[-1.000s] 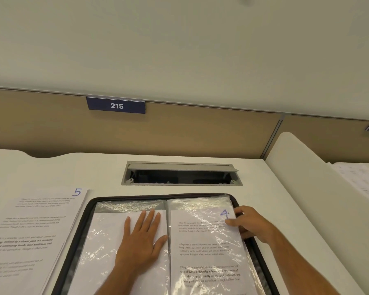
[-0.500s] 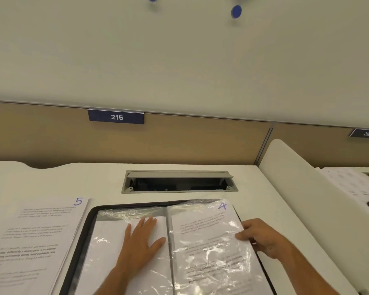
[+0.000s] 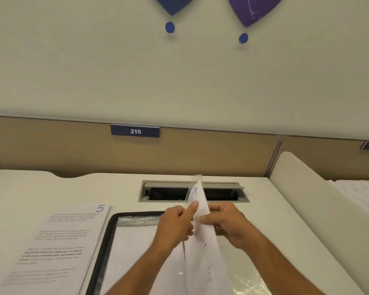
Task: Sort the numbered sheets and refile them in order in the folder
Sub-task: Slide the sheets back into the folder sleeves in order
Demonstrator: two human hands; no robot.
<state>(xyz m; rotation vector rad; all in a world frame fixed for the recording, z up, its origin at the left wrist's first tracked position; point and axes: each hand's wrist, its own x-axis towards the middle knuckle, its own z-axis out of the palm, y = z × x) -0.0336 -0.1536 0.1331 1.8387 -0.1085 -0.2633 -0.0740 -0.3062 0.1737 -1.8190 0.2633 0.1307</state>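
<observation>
A black-edged folder with clear plastic sleeves lies open on the white desk in front of me. The sleeve holding the sheet marked 4 stands up on edge over the folder's middle. My left hand pinches it from the left, thumb against the sheet's face. My right hand grips it from the right, fingers curled round its edge. The sheet marked 5 lies flat on the desk to the left of the folder, on top of other paper.
A grey cable hatch is sunk in the desk just behind the folder. A tan partition with a 215 plate backs the desk. A white divider rises on the right, with more papers beyond it.
The sleeve with sheet 4 has been lifted from flat to standing on edge. My left hand left the left page and now pinches the sleeve. The camera tilted upward.
</observation>
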